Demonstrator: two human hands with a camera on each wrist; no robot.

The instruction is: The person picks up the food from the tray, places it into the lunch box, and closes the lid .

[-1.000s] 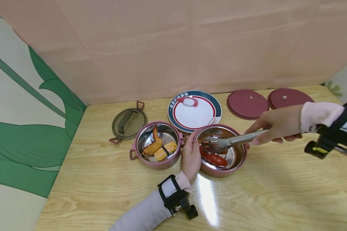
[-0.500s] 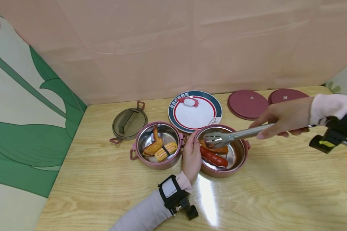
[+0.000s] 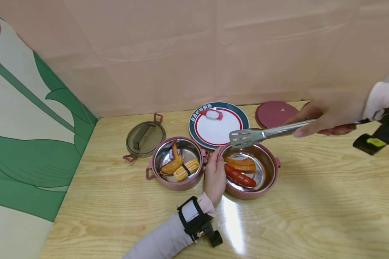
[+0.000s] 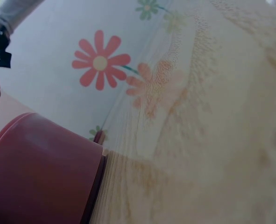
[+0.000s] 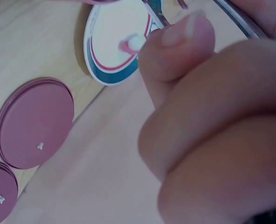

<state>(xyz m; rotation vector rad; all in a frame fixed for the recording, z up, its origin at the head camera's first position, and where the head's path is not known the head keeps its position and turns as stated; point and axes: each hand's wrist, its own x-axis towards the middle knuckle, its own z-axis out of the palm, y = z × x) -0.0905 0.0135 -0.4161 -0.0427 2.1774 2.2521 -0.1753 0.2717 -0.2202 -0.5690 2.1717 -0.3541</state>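
We noted right hand (image 3: pixel 334 113) clamped round tongs (image 3: pixel 278 131), right of frame centre; left hand (image 3: pixel 215 176) gripped pot (image 3: pixel 246 195), just below centre, 1 red sausage (image 3: pixel 240 176) inside.

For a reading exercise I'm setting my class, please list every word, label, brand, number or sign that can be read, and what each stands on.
"的饭": Chinese characters on the dark rim of the plate.
More characters beside them on that rim: too small and blurred to read surely.
I can read no other text.
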